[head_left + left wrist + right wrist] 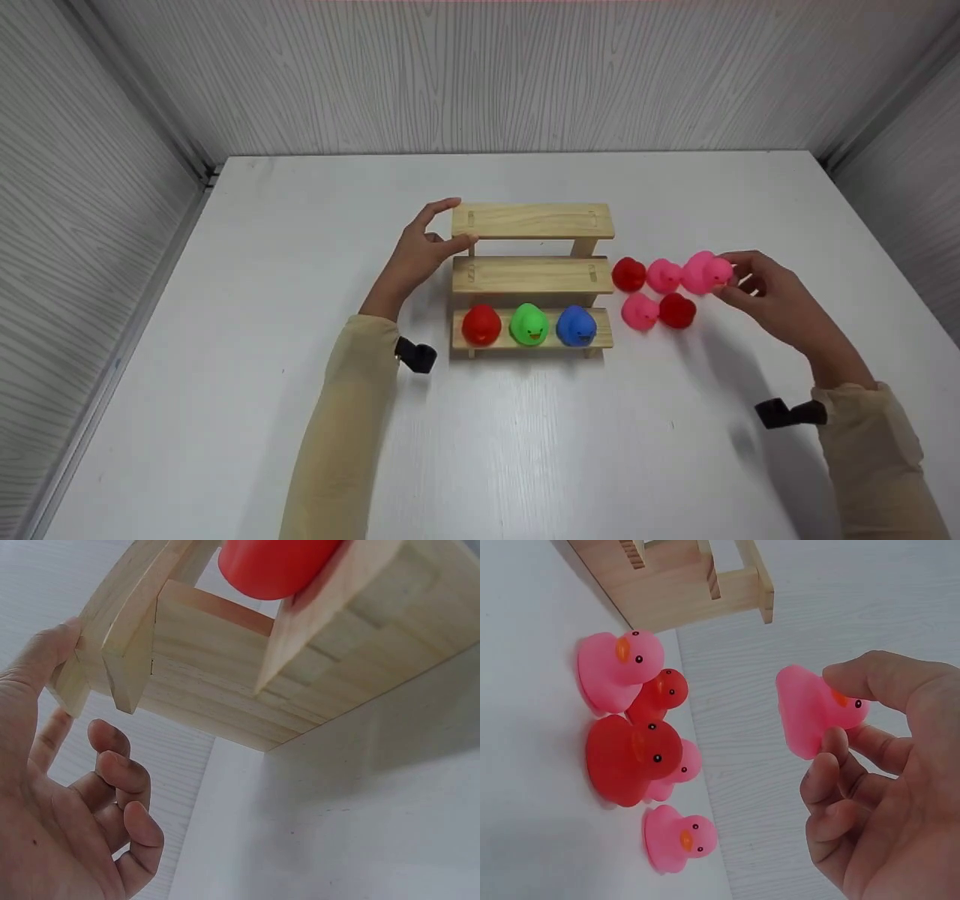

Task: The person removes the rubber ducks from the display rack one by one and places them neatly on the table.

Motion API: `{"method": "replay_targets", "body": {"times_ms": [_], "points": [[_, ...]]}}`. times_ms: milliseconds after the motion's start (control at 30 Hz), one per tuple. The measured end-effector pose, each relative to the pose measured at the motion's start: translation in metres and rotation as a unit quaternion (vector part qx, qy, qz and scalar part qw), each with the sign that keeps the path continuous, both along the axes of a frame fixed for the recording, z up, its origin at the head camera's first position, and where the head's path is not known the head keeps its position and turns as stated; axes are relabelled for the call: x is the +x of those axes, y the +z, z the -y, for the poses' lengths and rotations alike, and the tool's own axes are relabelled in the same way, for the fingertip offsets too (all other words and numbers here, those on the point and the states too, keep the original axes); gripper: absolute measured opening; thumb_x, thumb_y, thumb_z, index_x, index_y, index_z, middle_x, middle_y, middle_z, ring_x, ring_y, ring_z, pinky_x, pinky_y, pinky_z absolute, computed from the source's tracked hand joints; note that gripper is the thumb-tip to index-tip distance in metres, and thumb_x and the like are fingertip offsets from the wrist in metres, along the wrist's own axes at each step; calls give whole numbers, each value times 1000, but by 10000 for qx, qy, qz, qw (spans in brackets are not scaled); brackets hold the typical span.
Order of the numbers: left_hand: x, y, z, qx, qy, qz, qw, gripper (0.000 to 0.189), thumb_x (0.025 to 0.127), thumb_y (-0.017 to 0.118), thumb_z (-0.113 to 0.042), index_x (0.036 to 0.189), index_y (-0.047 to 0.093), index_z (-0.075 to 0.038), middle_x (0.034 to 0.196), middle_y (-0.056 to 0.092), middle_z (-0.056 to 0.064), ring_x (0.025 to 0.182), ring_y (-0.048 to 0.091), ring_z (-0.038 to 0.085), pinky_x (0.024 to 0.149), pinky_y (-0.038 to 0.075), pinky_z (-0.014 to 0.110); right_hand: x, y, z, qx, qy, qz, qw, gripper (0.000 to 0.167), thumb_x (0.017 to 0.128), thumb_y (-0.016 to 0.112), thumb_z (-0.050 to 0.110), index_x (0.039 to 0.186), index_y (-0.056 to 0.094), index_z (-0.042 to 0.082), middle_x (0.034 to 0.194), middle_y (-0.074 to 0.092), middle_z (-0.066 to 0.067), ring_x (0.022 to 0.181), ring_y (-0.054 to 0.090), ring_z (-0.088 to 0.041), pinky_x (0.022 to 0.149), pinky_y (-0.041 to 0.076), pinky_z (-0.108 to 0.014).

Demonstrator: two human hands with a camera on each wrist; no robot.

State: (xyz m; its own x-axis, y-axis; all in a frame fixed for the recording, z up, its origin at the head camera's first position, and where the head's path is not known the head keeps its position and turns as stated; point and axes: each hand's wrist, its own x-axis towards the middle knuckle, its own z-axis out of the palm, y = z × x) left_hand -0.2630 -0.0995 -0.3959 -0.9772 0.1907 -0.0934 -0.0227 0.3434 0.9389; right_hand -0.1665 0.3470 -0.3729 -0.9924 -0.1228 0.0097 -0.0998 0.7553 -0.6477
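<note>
My left hand (420, 251) grips the left end of the top tier of a three-tier wooden display stand (532, 275), thumb on the front edge and index finger at the back. In the left wrist view, the other fingers (131, 772) curl beside the stand without holding anything. My right hand (772, 292) pinches a pink rubber duck (810, 712) between thumb and fingers, raised above the table. Below and left of it stand red ducks (630, 761) and pink ducks (676, 840) in a small group, right of the stand.
On the stand's lowest tier sit a red duck (481, 325), a green duck (529, 325) and a blue duck (577, 326). The white table (525, 442) is bounded by grey wood-grain panels (517, 75) at the back and sides.
</note>
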Motion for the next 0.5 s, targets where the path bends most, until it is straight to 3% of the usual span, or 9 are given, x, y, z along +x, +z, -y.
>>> {"method": "replay_targets", "body": {"times_ms": [267, 500], "points": [[0, 0, 1, -1, -22, -3, 10000, 68, 84, 73, -41, 144, 41, -36, 88, 53, 4, 72, 42, 13, 67, 34, 28, 3, -6, -14, 138, 10, 141, 9998, 43, 96, 60, 22, 133, 47, 5, 101, 50, 0, 80, 52, -6, 66, 46, -20], [-2, -1, 0, -19, 37, 27, 10000, 69, 83, 74, -41, 143, 41, -35, 104, 55, 4, 77, 46, 16, 68, 35, 29, 3, -14, -21, 283, -40, 322, 9991, 45, 96, 59, 23, 134, 45, 3, 106, 50, -7, 82, 51, -6, 66, 47, -20]]}}
